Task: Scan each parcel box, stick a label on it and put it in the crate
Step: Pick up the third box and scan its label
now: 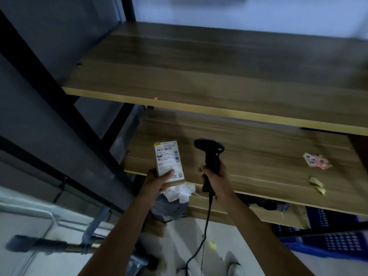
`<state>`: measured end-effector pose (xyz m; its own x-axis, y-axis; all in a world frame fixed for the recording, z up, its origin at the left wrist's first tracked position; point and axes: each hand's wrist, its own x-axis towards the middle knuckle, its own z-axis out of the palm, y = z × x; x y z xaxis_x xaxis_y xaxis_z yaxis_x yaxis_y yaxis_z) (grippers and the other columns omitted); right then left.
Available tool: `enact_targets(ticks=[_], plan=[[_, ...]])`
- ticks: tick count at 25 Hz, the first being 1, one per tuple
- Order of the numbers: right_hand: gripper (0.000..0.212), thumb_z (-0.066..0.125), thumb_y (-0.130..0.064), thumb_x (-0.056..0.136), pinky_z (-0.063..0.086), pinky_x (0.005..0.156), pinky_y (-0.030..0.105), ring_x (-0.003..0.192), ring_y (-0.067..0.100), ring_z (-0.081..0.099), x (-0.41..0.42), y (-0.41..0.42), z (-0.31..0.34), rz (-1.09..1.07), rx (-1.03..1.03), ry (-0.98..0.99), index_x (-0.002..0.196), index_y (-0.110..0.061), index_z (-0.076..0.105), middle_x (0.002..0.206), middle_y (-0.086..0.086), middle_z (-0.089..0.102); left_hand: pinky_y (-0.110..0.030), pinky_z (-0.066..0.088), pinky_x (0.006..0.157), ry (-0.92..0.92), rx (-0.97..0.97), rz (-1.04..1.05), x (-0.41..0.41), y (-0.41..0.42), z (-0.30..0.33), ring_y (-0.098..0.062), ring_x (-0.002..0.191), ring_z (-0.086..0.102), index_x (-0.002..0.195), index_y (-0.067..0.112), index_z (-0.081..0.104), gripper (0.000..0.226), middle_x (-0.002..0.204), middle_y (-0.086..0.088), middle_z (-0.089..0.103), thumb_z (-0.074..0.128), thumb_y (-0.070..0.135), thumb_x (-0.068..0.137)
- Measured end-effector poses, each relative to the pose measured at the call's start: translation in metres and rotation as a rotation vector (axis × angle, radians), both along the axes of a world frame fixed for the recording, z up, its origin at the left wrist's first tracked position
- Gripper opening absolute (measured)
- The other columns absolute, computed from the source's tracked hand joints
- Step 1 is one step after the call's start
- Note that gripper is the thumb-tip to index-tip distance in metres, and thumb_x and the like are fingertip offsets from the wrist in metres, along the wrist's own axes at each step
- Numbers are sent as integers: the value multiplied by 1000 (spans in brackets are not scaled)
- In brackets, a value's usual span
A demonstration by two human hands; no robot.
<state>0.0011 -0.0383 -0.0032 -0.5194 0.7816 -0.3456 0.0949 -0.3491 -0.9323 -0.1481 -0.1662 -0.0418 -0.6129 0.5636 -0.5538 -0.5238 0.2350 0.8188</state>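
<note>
A small brown parcel box (168,156) with a white shipping label on its upper face is held up in my left hand (159,181), thumb across the label's lower part. My right hand (216,174) grips the handle of a black corded barcode scanner (211,154), its head level with the box and just to its right. A small red laser dot (156,99) shows on the front edge of the upper shelf. The blue plastic crate (336,244) stands low at the right, partly under the shelf.
Two wooden shelves (258,156) on a black metal frame (65,108) fill the view. Pinkish stickers (316,161) and yellow paper scraps (316,183) lie on the lower shelf at right. A grey bag with white paper (175,202) hangs below the shelf edge.
</note>
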Motion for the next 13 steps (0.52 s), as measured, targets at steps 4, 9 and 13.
enact_targets(ticks=[4, 9, 13], plan=[[13, 58, -8, 94, 36, 44, 31, 44, 19, 41, 67, -26, 36, -79, 92, 50, 103, -7, 50, 58, 11, 44, -38, 57, 82, -57, 56, -173, 36, 56, -2, -24, 99, 69, 119, 10, 60, 56, 114, -9, 70, 84, 19, 70], [21, 64, -33, 85, 40, 54, 35, 55, 20, 48, 85, -60, 37, -83, 206, 5, 97, -23, 49, 64, 4, 50, -18, 49, 50, 54, 44, -285, 80, 86, 1, -23, 85, 62, 123, -3, 52, 43, 95, -9, 65, 68, 0, 83], [22, 62, -33, 86, 37, 49, 33, 51, 21, 46, 83, -60, 35, -68, 221, -53, 94, -21, 45, 62, 8, 48, -20, 48, 50, 107, -9, -301, 91, 94, -2, -24, 75, 66, 118, -9, 56, 38, 76, -3, 64, 66, -6, 82]])
